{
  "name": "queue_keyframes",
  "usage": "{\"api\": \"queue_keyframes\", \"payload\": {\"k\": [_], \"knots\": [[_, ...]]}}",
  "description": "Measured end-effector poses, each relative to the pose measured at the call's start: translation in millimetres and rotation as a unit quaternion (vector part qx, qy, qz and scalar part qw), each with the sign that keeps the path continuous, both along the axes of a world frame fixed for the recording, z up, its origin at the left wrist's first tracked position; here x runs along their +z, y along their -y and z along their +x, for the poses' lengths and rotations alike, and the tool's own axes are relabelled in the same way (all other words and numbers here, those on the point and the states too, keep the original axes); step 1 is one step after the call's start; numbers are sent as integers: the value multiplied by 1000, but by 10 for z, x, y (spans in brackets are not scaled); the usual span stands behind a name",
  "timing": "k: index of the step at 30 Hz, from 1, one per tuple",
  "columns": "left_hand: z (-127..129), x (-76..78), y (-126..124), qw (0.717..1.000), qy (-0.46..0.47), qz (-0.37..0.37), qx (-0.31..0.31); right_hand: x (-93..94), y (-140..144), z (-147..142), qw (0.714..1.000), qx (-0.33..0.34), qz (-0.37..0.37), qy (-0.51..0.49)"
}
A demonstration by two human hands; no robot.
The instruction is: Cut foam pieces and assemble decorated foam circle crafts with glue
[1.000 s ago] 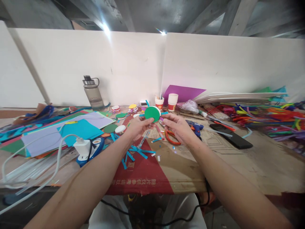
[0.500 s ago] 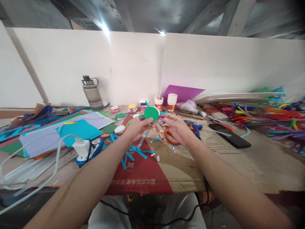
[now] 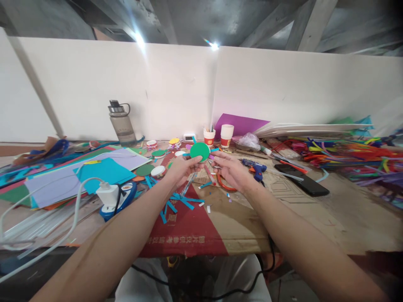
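My left hand point(image 3: 182, 170) grips a round green-faced paper disc point(image 3: 199, 152) by its lower left edge, with the thumb on the green face. Blue paper strips point(image 3: 215, 149) stick out from around the disc, and a pale rim shows at its lower right. On the disc's right side, the fingertips of my right hand point(image 3: 229, 167) pinch a small purple paper strip point(image 3: 212, 157), partly hidden by the fingers. Loose blue strips point(image 3: 187, 202) and a clear-barrelled pen-like tool point(image 3: 189, 184) lie on the cardboard below.
Similar white discs point(image 3: 158, 171) and coloured paper sheets point(image 3: 107, 174) lie to the left, near a blue power socket point(image 3: 127, 197). Paper cups point(image 3: 226, 136) stand behind. To the right are a blue glue gun point(image 3: 258, 171), a black phone point(image 3: 310, 184) and pipe cleaners point(image 3: 343, 155).
The green disc has turned a little, so its face shows more fully and less pale rim is visible. My right hand has shifted slightly left toward the disc.
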State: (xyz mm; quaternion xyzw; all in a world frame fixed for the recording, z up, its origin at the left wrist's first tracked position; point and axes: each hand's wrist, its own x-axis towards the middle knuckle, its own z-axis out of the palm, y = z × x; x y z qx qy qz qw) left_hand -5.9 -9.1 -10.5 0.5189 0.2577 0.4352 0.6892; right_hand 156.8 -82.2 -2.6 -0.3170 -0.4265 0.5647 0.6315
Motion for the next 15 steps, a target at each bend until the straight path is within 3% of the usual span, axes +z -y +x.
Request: {"api": "queue_keyframes", "payload": {"k": [11,15], "knots": [[-16,22,20,1000,-11,-6,-6,-22,-15,67,997,37,-35,-56],[-14,36,23,1000,-10,-9,-5,6,-20,52,997,7,-65,-42]]}}
